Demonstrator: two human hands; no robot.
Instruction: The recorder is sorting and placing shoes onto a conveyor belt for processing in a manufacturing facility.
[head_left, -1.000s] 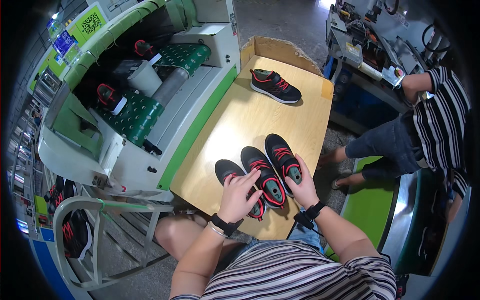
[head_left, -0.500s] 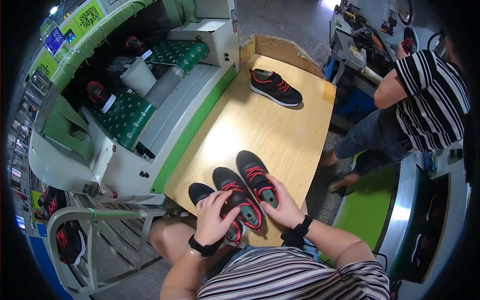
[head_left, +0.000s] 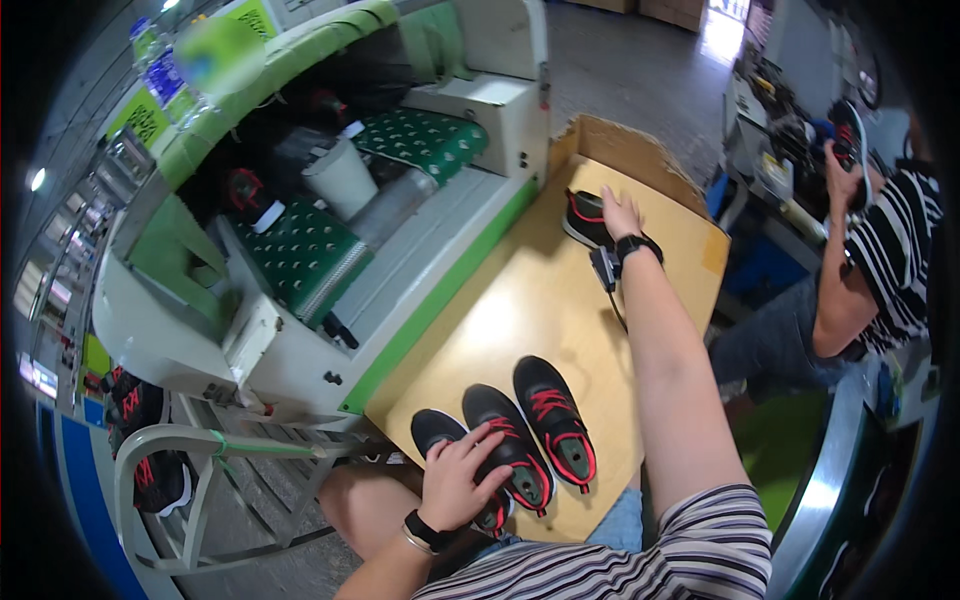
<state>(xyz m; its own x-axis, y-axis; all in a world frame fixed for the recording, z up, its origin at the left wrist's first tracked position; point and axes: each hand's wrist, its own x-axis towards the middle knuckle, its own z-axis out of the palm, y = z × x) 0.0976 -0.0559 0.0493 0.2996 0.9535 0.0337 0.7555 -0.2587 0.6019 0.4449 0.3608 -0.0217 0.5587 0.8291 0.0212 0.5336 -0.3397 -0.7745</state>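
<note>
Three black sneakers with red laces and trim lie side by side on the near part of a wood-grain tabletop (head_left: pixel 480 330). They are a left sneaker (head_left: pixel 435 428), a middle sneaker (head_left: pixel 490 408) and a right sneaker (head_left: pixel 548 405). My left hand (head_left: pixel 462 485), fingers spread, rests across the left and middle ones and partly covers them. At the far end, my right hand (head_left: pixel 622 214) reaches over a fourth black sneaker (head_left: pixel 585 215) and appears closed on it. That shoe's front is hidden behind the hand.
Left of the tabletop stands a machine with green conveyor belts (head_left: pixel 305 255) and shoes inside. Torn cardboard (head_left: pixel 640 150) edges the table's far end. A grey metal rack (head_left: pixel 210 440) holding shoes stands at lower left. At right, a co-worker (head_left: pixel 890 260) holds a shoe.
My right hand has left the right sneaker's heel and stretched to the far sneaker. My left hand stays on the left and middle sneakers. The view has shifted.
</note>
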